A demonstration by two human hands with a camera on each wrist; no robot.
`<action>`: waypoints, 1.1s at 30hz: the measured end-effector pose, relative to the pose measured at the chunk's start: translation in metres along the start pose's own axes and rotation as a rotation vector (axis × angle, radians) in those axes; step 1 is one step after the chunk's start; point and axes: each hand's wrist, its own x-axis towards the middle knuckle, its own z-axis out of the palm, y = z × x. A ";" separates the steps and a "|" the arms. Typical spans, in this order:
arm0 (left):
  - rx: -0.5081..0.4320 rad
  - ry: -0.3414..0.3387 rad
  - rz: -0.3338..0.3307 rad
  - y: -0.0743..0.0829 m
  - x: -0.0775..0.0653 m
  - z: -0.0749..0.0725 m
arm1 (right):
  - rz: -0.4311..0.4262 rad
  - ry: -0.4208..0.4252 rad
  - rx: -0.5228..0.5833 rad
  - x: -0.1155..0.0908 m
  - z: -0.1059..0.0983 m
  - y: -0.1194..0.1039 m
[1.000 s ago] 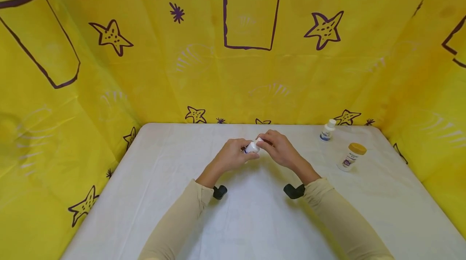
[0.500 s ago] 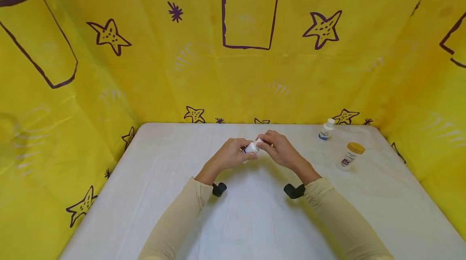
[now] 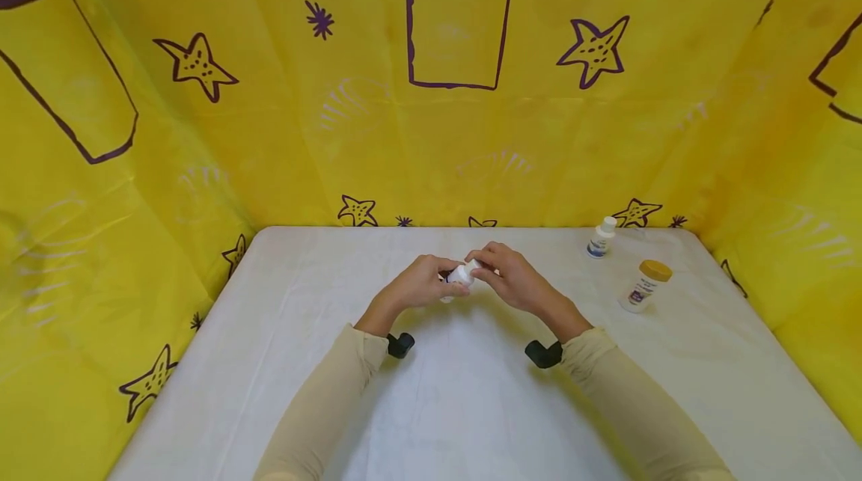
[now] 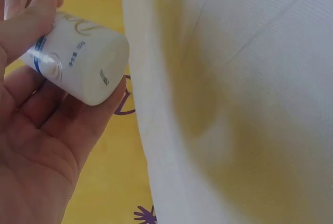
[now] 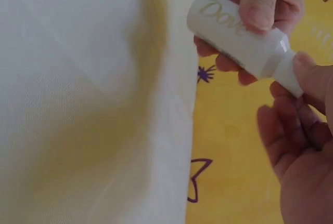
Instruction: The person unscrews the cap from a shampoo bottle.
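My left hand (image 3: 420, 283) grips a small white Dove bottle (image 5: 231, 29), its thumb on one side and fingers curled round the other. The bottle is tilted above the table, its flat base (image 4: 106, 73) facing the left wrist camera. My right hand (image 3: 517, 280) pinches the bottle's white cap (image 5: 286, 72) between thumb and forefinger; its other fingers are loosely curled beneath. The cap sits in line with the bottle's neck, partly hidden by the thumb.
A white bottle with a blue label (image 3: 599, 238) stands at the back right of the white-covered table (image 3: 465, 406). Nearer stands a white bottle with a yellow cap (image 3: 643, 288). A yellow printed curtain (image 3: 377, 129) closes off the back and sides.
The head view has shifted slightly. Both hands have moved a little left with the bottle, and the right fingers have turned slightly at the cap. The two standing bottles stay in place.
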 end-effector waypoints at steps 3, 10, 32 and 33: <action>0.015 0.017 0.000 0.000 -0.001 0.000 | 0.045 0.009 0.041 0.001 0.002 -0.001; 0.109 0.092 0.018 0.003 0.002 0.003 | 0.257 0.053 0.073 0.002 0.002 -0.005; 0.168 0.124 0.002 0.008 0.005 0.003 | 0.148 0.038 0.030 0.003 0.004 -0.004; 0.167 0.124 -0.002 0.008 0.005 0.004 | 0.144 0.035 0.033 0.002 0.004 -0.004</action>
